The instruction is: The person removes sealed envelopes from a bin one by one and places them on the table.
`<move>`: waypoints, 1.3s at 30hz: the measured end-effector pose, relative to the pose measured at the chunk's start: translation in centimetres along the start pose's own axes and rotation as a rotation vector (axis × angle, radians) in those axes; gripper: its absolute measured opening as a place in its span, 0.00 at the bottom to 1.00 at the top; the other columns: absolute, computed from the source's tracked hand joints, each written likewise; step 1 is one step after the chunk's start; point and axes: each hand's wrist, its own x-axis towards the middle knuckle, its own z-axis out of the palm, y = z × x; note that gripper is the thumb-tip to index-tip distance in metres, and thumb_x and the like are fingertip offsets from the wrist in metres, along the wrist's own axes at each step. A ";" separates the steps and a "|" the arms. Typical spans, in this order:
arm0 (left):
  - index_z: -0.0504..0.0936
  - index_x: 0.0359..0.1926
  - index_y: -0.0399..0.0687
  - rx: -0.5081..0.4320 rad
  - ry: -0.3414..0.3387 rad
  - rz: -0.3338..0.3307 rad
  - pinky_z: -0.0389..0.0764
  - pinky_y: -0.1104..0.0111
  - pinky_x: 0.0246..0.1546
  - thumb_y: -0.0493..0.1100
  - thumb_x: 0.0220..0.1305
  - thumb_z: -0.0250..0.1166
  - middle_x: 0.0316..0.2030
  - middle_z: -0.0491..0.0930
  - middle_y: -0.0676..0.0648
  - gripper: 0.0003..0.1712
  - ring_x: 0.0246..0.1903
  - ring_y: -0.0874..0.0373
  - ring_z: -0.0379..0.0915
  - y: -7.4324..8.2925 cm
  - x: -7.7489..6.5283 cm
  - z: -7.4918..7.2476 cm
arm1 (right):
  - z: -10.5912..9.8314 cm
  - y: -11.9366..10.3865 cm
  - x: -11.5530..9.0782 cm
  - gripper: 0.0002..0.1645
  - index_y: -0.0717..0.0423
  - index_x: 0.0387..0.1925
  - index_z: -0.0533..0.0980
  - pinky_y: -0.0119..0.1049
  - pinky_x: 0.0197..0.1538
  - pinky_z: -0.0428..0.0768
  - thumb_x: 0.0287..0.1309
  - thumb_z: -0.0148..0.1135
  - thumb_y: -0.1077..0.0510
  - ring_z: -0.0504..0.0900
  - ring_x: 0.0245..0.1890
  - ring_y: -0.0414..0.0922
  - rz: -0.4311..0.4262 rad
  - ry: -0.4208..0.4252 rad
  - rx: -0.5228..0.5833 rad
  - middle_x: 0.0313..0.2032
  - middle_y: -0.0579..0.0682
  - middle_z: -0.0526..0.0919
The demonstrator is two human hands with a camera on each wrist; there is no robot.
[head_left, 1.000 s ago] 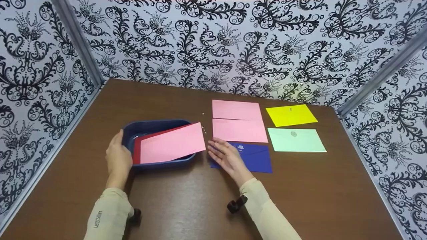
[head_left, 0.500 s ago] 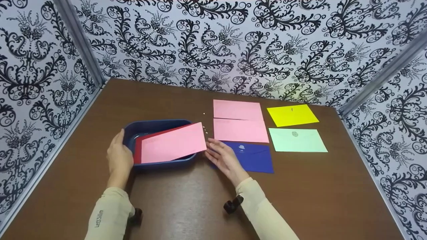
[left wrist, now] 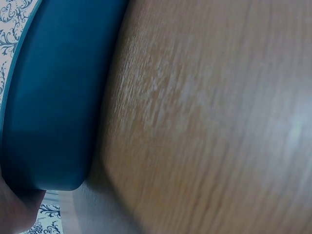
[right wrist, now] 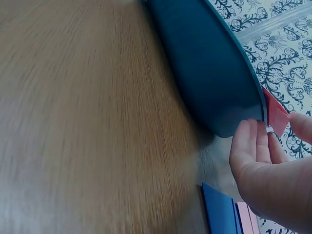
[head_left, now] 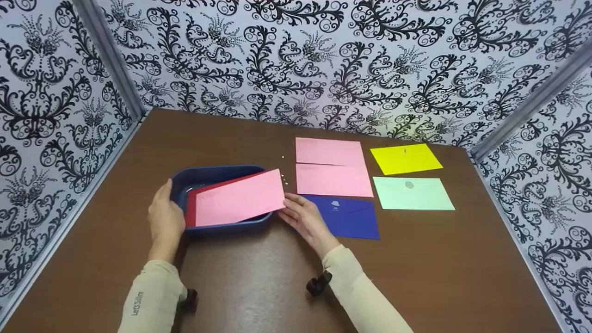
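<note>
A dark blue plastic tub (head_left: 217, 175) stands on the table at left of centre. My left hand (head_left: 166, 215) holds its left end; in the left wrist view part of that hand (left wrist: 17, 207) shows at the tub's end. Inside the tub, a pink envelope (head_left: 240, 196) leans over a red envelope (head_left: 190, 210), its right end sticking out past the rim. My right hand (head_left: 305, 219) is at the pink envelope's lower right corner. In the right wrist view its thumb is right at the corner, with the extended fingers (right wrist: 248, 141) by the tub's wall.
To the right lie two pink envelopes (head_left: 333, 180), a blue envelope (head_left: 351, 219) partly behind my right hand, a yellow envelope (head_left: 406, 158) and a mint green envelope (head_left: 414, 194). Small pale bits (head_left: 285, 179) lie beside the tub. Patterned walls (head_left: 277, 55) enclose the brown table (head_left: 249, 277).
My right hand has moved left, from over the blue envelope to the corner of the pink envelope in the tub. The left hand and the tub have stayed in place.
</note>
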 end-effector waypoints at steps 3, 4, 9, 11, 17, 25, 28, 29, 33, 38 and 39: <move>0.63 0.74 0.44 0.005 -0.001 -0.001 0.63 0.42 0.70 0.30 0.70 0.41 0.72 0.64 0.37 0.32 0.69 0.32 0.61 0.0 0.0 0.0 | 0.2 0.0 0.0 0.25 0.71 0.63 0.67 0.46 0.62 0.81 0.69 0.55 0.65 0.85 0.39 0.39 0.004 0.007 -0.007 0.40 0.46 0.85; 0.63 0.74 0.44 0.008 0.001 -0.001 0.63 0.42 0.70 0.30 0.70 0.41 0.72 0.64 0.37 0.32 0.69 0.32 0.61 0.0 0.0 0.0 | 0.3 -0.1 0.0 0.24 0.71 0.63 0.67 0.46 0.61 0.81 0.69 0.55 0.64 0.85 0.39 0.39 0.007 0.008 -0.008 0.40 0.47 0.85; 0.63 0.74 0.44 0.023 0.002 -0.005 0.64 0.41 0.69 0.30 0.69 0.40 0.72 0.64 0.37 0.33 0.69 0.31 0.62 0.0 0.0 0.0 | 0.6 -0.1 0.0 0.22 0.68 0.61 0.69 0.45 0.59 0.82 0.67 0.57 0.64 0.85 0.38 0.40 0.019 0.014 -0.016 0.37 0.47 0.85; 0.63 0.74 0.44 0.023 0.001 -0.006 0.64 0.42 0.69 0.30 0.69 0.40 0.72 0.64 0.37 0.33 0.69 0.31 0.62 0.0 0.0 0.0 | 0.6 0.0 0.0 0.21 0.68 0.59 0.70 0.43 0.57 0.83 0.67 0.57 0.64 0.85 0.37 0.40 0.019 0.020 -0.025 0.36 0.46 0.85; 0.63 0.74 0.44 0.021 0.005 -0.002 0.63 0.42 0.70 0.30 0.69 0.40 0.72 0.65 0.37 0.33 0.69 0.32 0.62 0.1 0.0 0.0 | 0.7 0.0 -0.1 0.16 0.68 0.53 0.73 0.40 0.53 0.85 0.66 0.59 0.65 0.84 0.34 0.40 0.009 0.036 -0.048 0.33 0.46 0.85; 0.62 0.75 0.45 0.026 -0.006 -0.002 0.63 0.43 0.70 0.30 0.70 0.40 0.72 0.64 0.37 0.33 0.69 0.32 0.61 0.1 0.0 -0.1 | 0.5 0.2 -0.1 0.10 0.67 0.47 0.75 0.34 0.45 0.86 0.65 0.57 0.68 0.84 0.32 0.39 -0.016 0.052 -0.070 0.31 0.46 0.83; 0.62 0.75 0.44 0.029 -0.005 0.002 0.63 0.43 0.71 0.30 0.70 0.40 0.72 0.64 0.37 0.33 0.69 0.33 0.61 0.1 0.0 -0.1 | 0.5 0.2 -0.1 0.08 0.66 0.45 0.75 0.33 0.45 0.87 0.65 0.57 0.69 0.84 0.31 0.39 -0.017 0.065 -0.072 0.31 0.47 0.82; 0.62 0.75 0.44 0.030 -0.004 0.003 0.63 0.43 0.71 0.30 0.70 0.40 0.72 0.64 0.37 0.32 0.69 0.33 0.61 0.0 0.0 -0.1 | 0.5 0.2 -0.1 0.07 0.65 0.44 0.75 0.33 0.45 0.87 0.65 0.57 0.69 0.84 0.31 0.39 -0.014 0.070 -0.069 0.31 0.47 0.82; 0.62 0.75 0.44 0.028 -0.012 -0.007 0.62 0.44 0.71 0.31 0.71 0.40 0.73 0.63 0.37 0.32 0.70 0.33 0.60 0.0 0.0 -0.1 | 0.5 0.1 -0.3 0.05 0.63 0.42 0.74 0.34 0.45 0.87 0.65 0.57 0.68 0.84 0.31 0.40 -0.013 0.079 -0.062 0.31 0.47 0.81; 0.61 0.75 0.44 0.026 -0.015 -0.016 0.63 0.44 0.71 0.31 0.70 0.39 0.73 0.63 0.37 0.33 0.70 0.33 0.61 0.0 0.0 -0.1 | 0.5 -0.1 -0.4 0.04 0.62 0.40 0.72 0.34 0.43 0.87 0.63 0.56 0.69 0.84 0.30 0.40 -0.022 0.090 -0.027 0.29 0.48 0.80; 0.61 0.75 0.45 0.026 -0.015 -0.017 0.63 0.44 0.71 0.31 0.70 0.39 0.72 0.64 0.37 0.33 0.70 0.33 0.61 0.0 0.0 -0.1 | 0.5 -0.1 -0.4 0.04 0.62 0.40 0.71 0.33 0.42 0.87 0.63 0.55 0.69 0.84 0.30 0.40 -0.022 0.094 -0.020 0.29 0.48 0.80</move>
